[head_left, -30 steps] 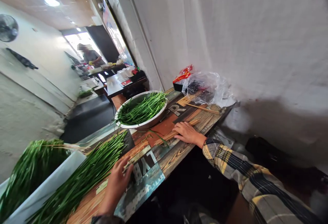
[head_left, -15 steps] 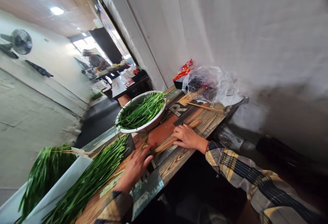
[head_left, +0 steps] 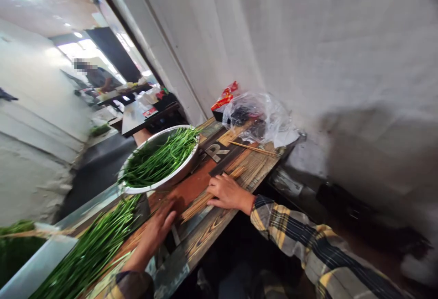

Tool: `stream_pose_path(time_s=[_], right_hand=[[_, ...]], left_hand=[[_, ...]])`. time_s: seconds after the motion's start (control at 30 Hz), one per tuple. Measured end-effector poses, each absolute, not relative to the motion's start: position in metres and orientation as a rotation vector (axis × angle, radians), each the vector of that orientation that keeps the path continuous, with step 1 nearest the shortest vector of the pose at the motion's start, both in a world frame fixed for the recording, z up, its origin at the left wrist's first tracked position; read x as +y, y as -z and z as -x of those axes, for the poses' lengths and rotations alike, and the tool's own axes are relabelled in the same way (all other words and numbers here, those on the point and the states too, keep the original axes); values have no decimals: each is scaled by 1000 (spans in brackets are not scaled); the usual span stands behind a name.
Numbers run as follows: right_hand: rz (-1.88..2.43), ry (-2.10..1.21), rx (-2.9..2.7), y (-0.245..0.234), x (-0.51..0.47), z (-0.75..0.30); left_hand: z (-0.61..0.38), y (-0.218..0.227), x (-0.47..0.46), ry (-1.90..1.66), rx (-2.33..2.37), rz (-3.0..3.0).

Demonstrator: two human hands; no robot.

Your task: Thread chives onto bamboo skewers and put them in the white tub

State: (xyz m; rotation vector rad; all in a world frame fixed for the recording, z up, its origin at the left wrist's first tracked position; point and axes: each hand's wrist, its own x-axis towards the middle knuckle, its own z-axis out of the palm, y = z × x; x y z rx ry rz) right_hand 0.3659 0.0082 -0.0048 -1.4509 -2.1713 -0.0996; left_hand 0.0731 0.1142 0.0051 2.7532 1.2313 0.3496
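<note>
My right hand (head_left: 227, 191) is curled over a bundle of thin bamboo skewers (head_left: 196, 207), which sticks out on both sides of it along the wooden table (head_left: 208, 239). Its fingertips are partly hidden. My left hand (head_left: 153, 233) rests low over the table near the bundle's lower end, fingers stretched and the thumb apart, holding nothing I can see. Beside that hand lies a long heap of garlic chives (head_left: 92, 244). Beyond both hands, a round metal bowl (head_left: 191, 158) holds more loose chives (head_left: 164, 157).
More skewers (head_left: 253, 148) lie farther along the table, by a clear plastic bag (head_left: 260, 112) and a red packet (head_left: 224, 98). A white container (head_left: 44, 262) holding greens stands at lower left. Walls border the table's far end. A person (head_left: 97, 77) stands in the background.
The view has turned rightward, so everything sits farther left. My left hand has drawn back slightly from the skewer ends. My right hand remains on the bundle.
</note>
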Motion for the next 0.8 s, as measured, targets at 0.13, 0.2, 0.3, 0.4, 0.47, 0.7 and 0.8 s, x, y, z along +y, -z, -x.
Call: stream_pose_path(time_s=[0.13, 0.2, 0.3, 0.4, 0.47, 0.7, 0.8], right_hand=[[1479, 157, -2179, 4, 11, -369], [1497, 177, -2184, 4, 11, -369], [1497, 213, -2206, 4, 10, -367], [1475, 231, -2230, 4, 7, -365], [1451, 236, -2269, 3, 6, -365], [1474, 283, -2255, -1, 7, -360], [1635, 274, -2083, 0, 10, -355]], left_hand=[[-84, -14, 137, -540, 1344, -2696], [-82, -18, 125, -586, 1328, -2656], [-73, -20, 92, -661, 1336, -2593], [-66, -17, 63, -761, 1412, -2500], [-63, -14, 51, -790, 1454, -2433], [-47, 6, 31, -908, 1508, -2411], [-39, 18, 25, -996, 1543, -2430]])
